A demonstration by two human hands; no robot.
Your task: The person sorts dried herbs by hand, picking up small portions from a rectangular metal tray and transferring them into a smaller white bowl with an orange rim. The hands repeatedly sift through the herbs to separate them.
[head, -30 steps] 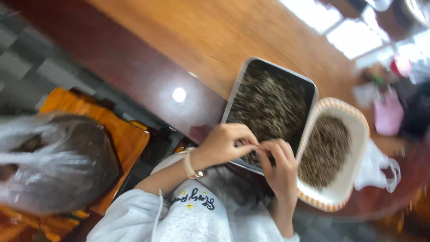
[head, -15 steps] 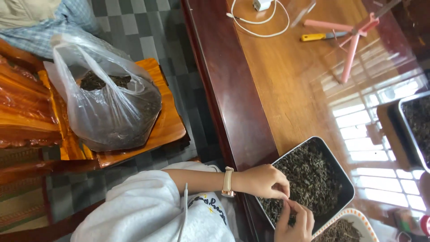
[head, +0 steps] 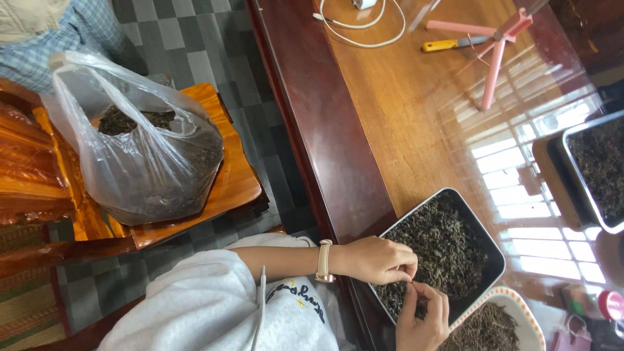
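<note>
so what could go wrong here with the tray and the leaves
1. The metal tray of dried leaves sits at the table edge, its near corner seemingly over it; a nudge from the left hand could tip it.
2. Both hands pinch over that near corner, the right hand close by, so dropped bits may fall to the floor.

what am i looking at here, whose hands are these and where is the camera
There is no machine here: a person works with bare hands, and the one camera sits on their head, looking down. The left hand, with a wristwatch, and the right hand meet fingertip to fingertip over a metal tray of dark dried leaves, pinching something too small to make out. A patterned bowl of similar leaves sits beside it on the glossy wooden table. A plastic bag of leaves rests on a wooden chair nearby.
</note>
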